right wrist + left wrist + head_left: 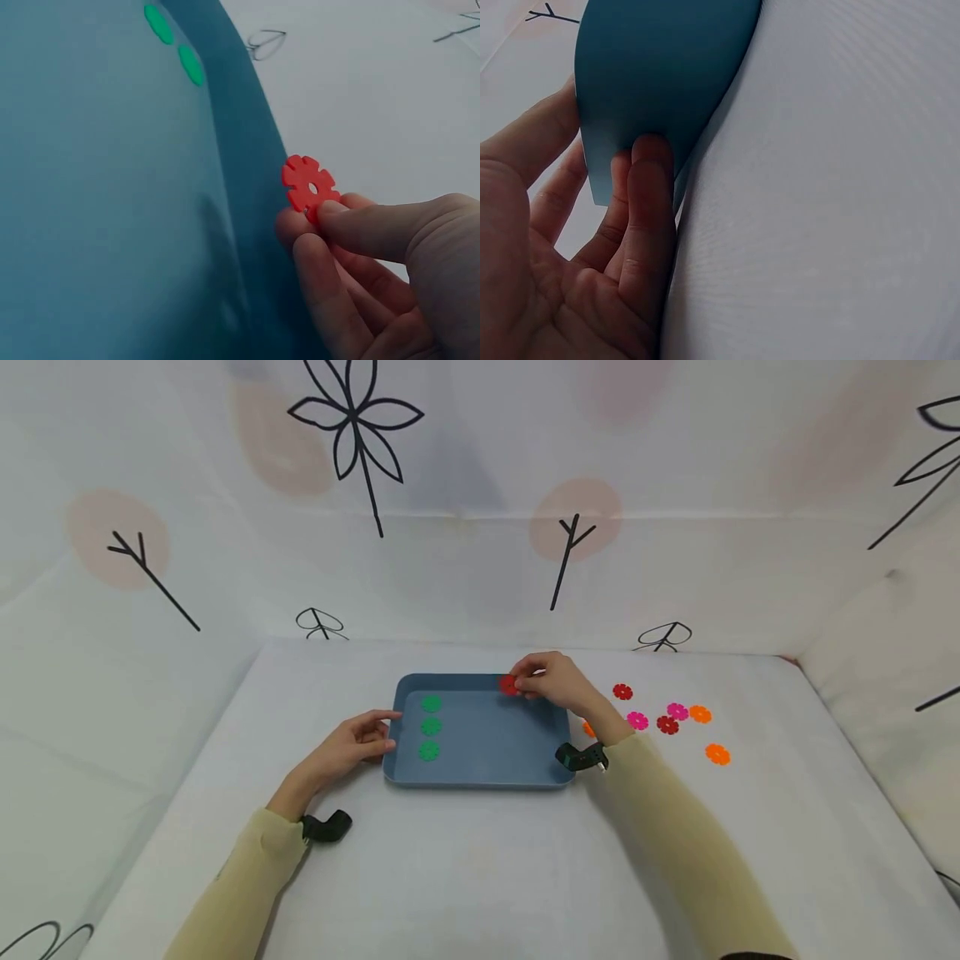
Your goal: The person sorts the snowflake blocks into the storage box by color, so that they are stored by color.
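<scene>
My right hand pinches a red notched flower-shaped disc between thumb and fingertips, at the far rim of the blue-grey tray. The disc has a small hole in its middle and stands tilted up in the right wrist view. At the tray's left end my left hand holds the rim, fingertips against the outer wall and other digits partly hidden behind the edge. Along the left side inside the tray lie three green discs in a column.
Right of the tray, loose discs are scattered on the white table: dark red, pink and orange. Another orange disc is partly covered by my right forearm. A white patterned cloth rises behind the table.
</scene>
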Demonstrator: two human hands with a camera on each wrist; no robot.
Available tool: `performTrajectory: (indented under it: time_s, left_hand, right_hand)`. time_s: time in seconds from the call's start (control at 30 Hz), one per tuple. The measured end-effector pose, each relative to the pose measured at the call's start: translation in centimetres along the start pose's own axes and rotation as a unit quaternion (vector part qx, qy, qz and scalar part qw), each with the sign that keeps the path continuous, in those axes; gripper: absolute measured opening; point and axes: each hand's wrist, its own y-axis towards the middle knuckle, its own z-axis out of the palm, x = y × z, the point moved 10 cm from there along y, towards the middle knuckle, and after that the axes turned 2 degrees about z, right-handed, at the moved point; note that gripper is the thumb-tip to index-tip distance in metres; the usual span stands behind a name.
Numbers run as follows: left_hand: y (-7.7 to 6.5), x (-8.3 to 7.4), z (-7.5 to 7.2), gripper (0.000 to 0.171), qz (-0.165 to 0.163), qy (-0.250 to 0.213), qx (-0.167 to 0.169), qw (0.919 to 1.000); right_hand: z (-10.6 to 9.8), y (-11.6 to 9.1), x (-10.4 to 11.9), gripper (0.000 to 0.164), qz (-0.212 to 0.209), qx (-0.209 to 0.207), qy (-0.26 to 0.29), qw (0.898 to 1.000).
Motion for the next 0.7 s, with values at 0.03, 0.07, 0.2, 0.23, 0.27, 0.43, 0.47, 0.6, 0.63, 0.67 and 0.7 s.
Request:
performTrajectory:
  time_s: [0.03, 0.07, 0.2, 0.23, 0.27, 0.43, 0.47, 0.6, 0.63, 0.67, 0.7]
  left_hand:
    - [0.0, 0.0, 0.0, 0.054, -0.002, -0.002, -0.002, 1.0]
    - [0.0, 0.0, 0.0, 0.054, -0.001, -0.001, -0.002, 1.0]
    - [-0.1, -0.2, 0.1, 0.055, 0.008, 0.006, -0.001, 0.9999]
    - [0.0, -0.2, 0.1, 0.055, 0.009, 0.007, -0.001, 0.9999]
    - [0.0, -0.3, 0.1, 0.056, 0.011, 0.009, -0.001, 0.9999]
    - [0.0, -0.4, 0.1, 0.055, 0.006, 0.007, -0.004, 0.9999]
    - [0.1, -0.5, 0.2, 0.055, 0.006, 0.007, -0.004, 0.9999]
    - [0.0, -0.4, 0.1, 0.054, 0.001, 0.012, -0.005, 0.9999]
    - [0.0, -0.3, 0.1, 0.053, 0.0, 0.014, -0.005, 0.9999]
    - [0.0, -0.2, 0.1, 0.053, 0.0, 0.017, -0.004, 0.9998]
    - [-0.1, -0.2, 0.0, 0.053, -0.001, 0.019, -0.005, 0.9998]
  right_hand:
    - [0.5, 0.2, 0.1, 0.015, -0.002, 0.002, -0.005, 1.0]
    - [1.0, 0.4, 0.3, 0.015, -0.004, 0.003, -0.012, 1.0]
    - [2.5, 1.1, 1.1, 0.014, -0.016, 0.003, -0.04, 0.999]
    - [2.8, 1.3, 1.3, 0.014, -0.02, 0.002, -0.045, 0.999]
    - [3.0, 1.4, 1.5, 0.013, -0.024, 0.002, -0.048, 0.999]
    - [4.4, 1.9, 2.7, 0.009, -0.052, 0.001, -0.085, 0.995]
    - [4.7, 2.0, 2.9, 0.008, -0.06, 0.001, -0.094, 0.994]
    - [6.0, 2.3, 3.1, 0.007, -0.077, 0.018, -0.106, 0.991]
    - [6.3, 2.4, 3.1, 0.009, -0.077, 0.024, -0.103, 0.991]
    - [6.5, 2.4, 3.1, 0.011, -0.077, 0.029, -0.102, 0.991]
    - [6.7, 2.4, 3.0, 0.013, -0.076, 0.034, -0.101, 0.991]
